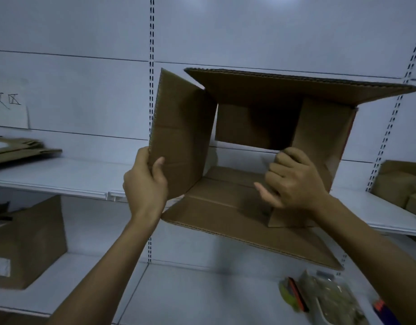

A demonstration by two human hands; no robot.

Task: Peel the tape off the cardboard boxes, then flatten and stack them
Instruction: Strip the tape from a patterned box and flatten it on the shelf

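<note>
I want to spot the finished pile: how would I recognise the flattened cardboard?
Follow the upper white shelf to its left end, below the handwritten sign; the flattened cardboard is there. Unlike the open box held up centrally and the standing box one shelf down, it lies flat.

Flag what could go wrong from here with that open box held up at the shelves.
1. The box is in the air, held by its flaps alone: the left hand grips the left flap and the right hand curls on the right one. A crease could give and the box swing.
2. Its bottom flap hangs above the packets on the lower shelf; collapsing it may knock them.
</note>
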